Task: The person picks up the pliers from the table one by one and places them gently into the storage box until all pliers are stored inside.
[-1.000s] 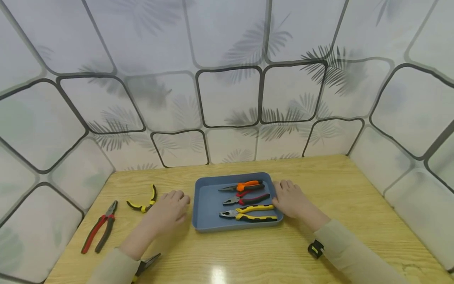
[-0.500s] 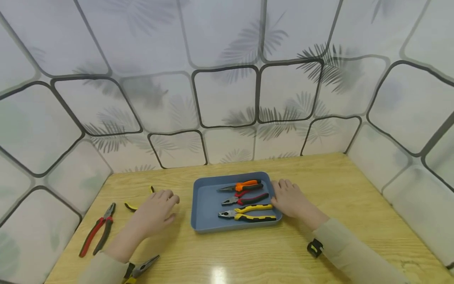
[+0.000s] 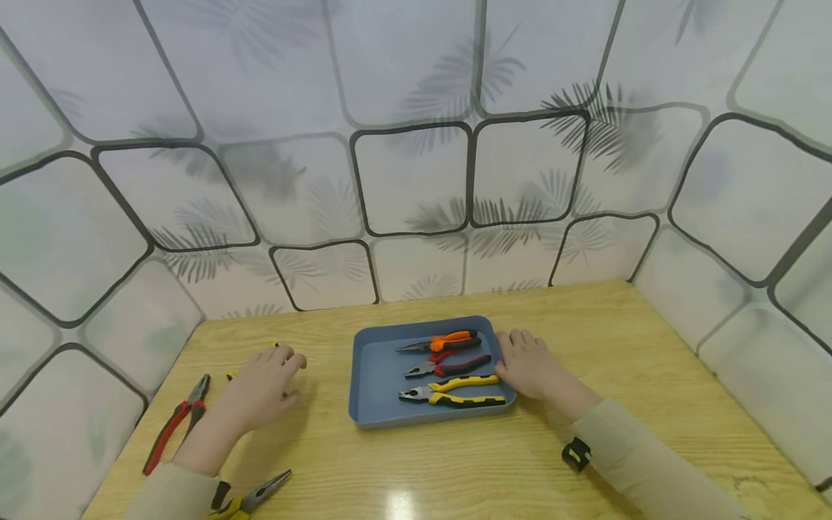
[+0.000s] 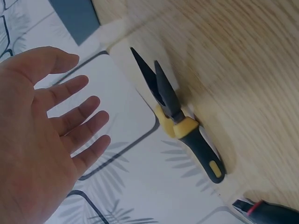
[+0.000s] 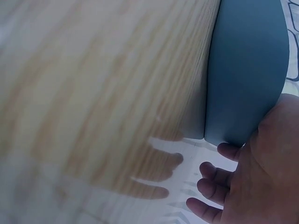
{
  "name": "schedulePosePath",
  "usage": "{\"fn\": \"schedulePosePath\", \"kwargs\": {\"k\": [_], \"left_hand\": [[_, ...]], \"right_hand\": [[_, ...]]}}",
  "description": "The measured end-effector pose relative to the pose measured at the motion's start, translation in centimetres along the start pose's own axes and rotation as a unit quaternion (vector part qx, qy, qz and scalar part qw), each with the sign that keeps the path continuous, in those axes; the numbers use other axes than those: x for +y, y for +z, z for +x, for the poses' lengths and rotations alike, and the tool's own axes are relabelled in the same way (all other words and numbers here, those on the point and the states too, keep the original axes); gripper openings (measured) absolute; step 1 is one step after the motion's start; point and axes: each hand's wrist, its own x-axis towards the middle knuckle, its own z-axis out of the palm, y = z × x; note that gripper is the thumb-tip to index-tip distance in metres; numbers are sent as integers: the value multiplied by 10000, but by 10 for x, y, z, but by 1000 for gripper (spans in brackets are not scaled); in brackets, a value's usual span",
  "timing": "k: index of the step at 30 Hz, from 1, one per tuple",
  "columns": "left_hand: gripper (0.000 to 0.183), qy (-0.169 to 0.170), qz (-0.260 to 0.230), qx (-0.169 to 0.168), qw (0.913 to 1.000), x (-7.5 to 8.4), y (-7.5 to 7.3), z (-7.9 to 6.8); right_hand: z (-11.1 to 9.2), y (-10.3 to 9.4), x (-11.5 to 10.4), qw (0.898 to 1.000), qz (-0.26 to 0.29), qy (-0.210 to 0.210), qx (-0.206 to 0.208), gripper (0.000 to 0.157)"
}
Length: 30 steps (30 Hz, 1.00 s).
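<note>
My left hand (image 3: 263, 386) hovers over the left of the table with loosely spread fingers and nothing in it. It partly covers a small pair of yellow-and-black pliers (image 3: 276, 345). Under its wrist lie yellow-and-black needle-nose pliers (image 3: 263, 495), whose jaws stand apart in the left wrist view. My right hand (image 3: 529, 365) rests against the right end of a blue tray (image 3: 383, 419), fingers relaxed along its outer wall. Inside the tray are orange-and-black needle-nose pliers (image 3: 448, 340), red-and-black pliers (image 3: 448, 367) and yellow-and-black combination pliers (image 3: 455, 393), handles toward my right hand.
Red-and-black long-handled pliers (image 3: 172, 430) lie at the table's left, partly behind my left forearm. The wooden table (image 3: 416, 469) meets patterned cloth walls (image 3: 416, 180) at the back and sides. A black wrist strap piece (image 3: 576, 454) sits at my right sleeve.
My left hand has drawn back to the left, away from the tray, covering more of the small yellow pliers and uncovering the needle-nose pliers below. My right hand stays at the tray.
</note>
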Motion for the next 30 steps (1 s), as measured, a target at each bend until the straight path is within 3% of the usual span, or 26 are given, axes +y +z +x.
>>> {"fn": "schedulePosePath", "kwargs": {"k": [7, 15, 30], "left_hand": [[42, -201, -81, -40, 9998, -16, 5, -6], [49, -346, -15, -319, 9989, -27, 3, -8], [67, -296, 119, -396, 9987, -42, 8, -14]], "right_hand": [[-2, -3, -2, 9998, 127, -14, -135, 55], [-1, -1, 0, 9998, 175, 38, -91, 56], [-1, -3, -1, 9999, 44, 21, -89, 56]]}}
